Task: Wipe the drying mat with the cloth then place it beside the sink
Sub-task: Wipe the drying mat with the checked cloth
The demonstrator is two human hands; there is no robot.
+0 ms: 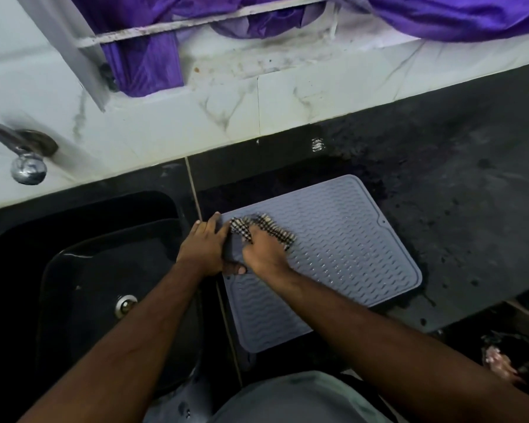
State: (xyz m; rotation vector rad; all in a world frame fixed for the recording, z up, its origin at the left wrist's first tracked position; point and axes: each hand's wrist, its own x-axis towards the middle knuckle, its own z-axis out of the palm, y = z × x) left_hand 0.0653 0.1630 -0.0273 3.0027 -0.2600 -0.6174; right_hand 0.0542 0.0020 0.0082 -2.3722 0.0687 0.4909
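A grey ribbed drying mat (342, 251) lies flat on the dark counter, just right of the black sink (83, 270). My right hand (264, 256) presses a black-and-white checked cloth (261, 227) onto the mat's far-left area, fingers closed over it. At the mat's left edge, my left hand (206, 248) rests with its fingers spread and its thumb on the mat's rim. Part of the cloth is hidden under my right hand.
A chrome tap (22, 154) juts from the white marble-look wall above the sink. The sink drain (125, 304) shows in the basin. Purple fabric (147, 59) hangs from a window ledge behind. Dark, stained counter (455, 193) extends right of the mat.
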